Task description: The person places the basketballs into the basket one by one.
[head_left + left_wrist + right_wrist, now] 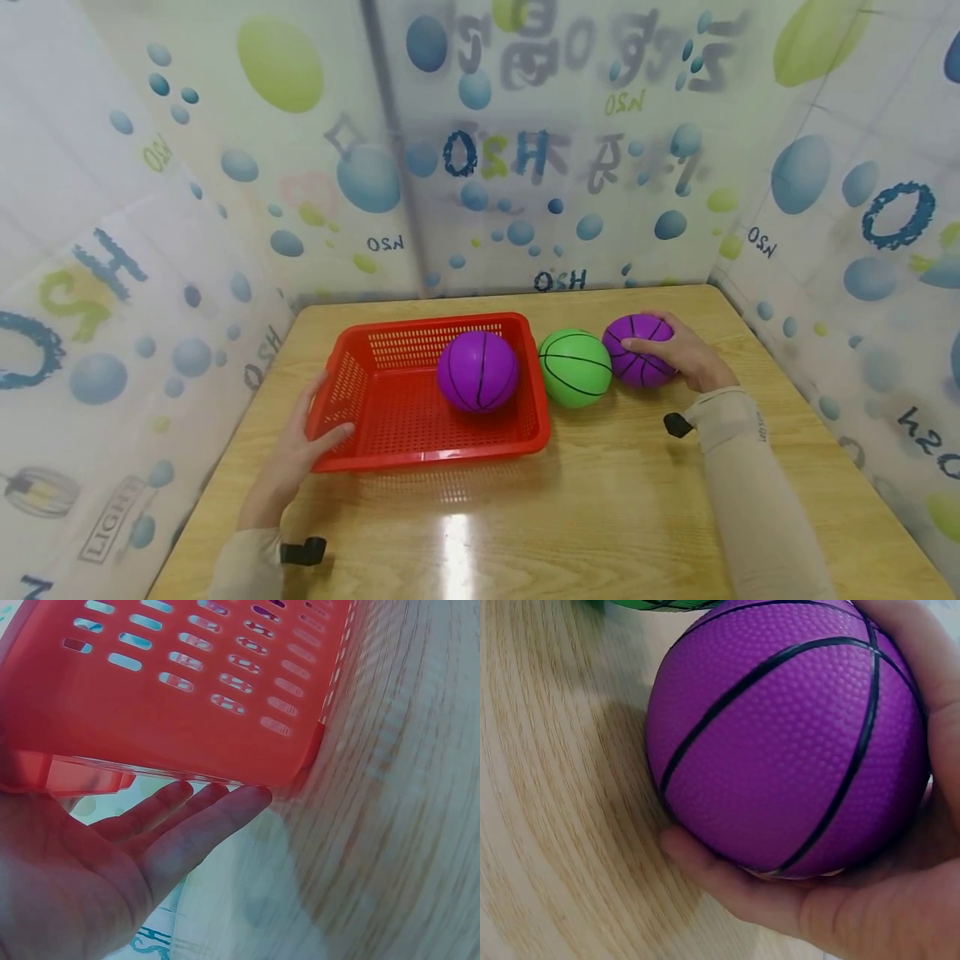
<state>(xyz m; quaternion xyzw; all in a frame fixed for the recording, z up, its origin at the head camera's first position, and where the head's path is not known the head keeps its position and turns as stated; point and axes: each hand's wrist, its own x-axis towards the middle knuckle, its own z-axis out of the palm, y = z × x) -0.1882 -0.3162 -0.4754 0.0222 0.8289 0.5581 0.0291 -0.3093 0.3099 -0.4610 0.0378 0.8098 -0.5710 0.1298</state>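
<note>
On the left, my left hand holds the near left corner of a red plastic basket, thumb over the rim and fingers along the outer wall. From the left wrist view, those fingers lie fairly straight against the slotted side. A purple ball with black seams sits inside the basket at its right end. My right hand grips a second purple ball, thumb and fingers spread round it. Between that ball and the basket is a green ball, close against both.
Everything stands on a light wood table. A patterned sheet rises behind the table's back edge, with similar sheets on the left and right. Dark wrist cameras sit on both cuffs.
</note>
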